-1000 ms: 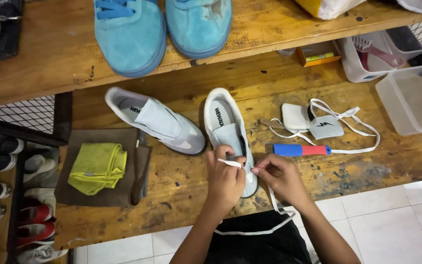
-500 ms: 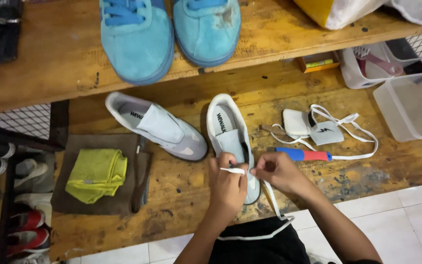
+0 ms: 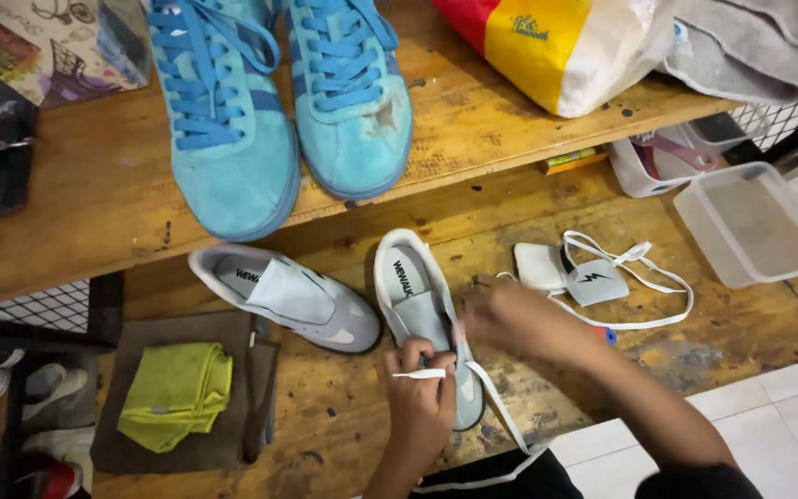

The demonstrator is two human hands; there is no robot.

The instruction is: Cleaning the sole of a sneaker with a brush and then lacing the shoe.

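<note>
Left hand point(image 3: 420, 399) pinches white lace point(image 3: 420, 373) end over grey shoe point(image 3: 422, 314) toe, steadying it; right hand point(image 3: 510, 319), blurred beside shoe's tongue, grip unreadable; second shoe point(image 3: 284, 296) left of it

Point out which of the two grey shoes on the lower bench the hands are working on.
The right-hand grey shoe, toe toward the person. Both hands touch it and a white lace runs from it; the other grey shoe lies untouched, angled.

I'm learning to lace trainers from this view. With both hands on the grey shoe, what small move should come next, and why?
Probably draw the slack through. The left hand pinches the white lace end over the grey shoe, the right hand sits at the eyelets, and a long loose stretch hangs off the bench edge.
</note>
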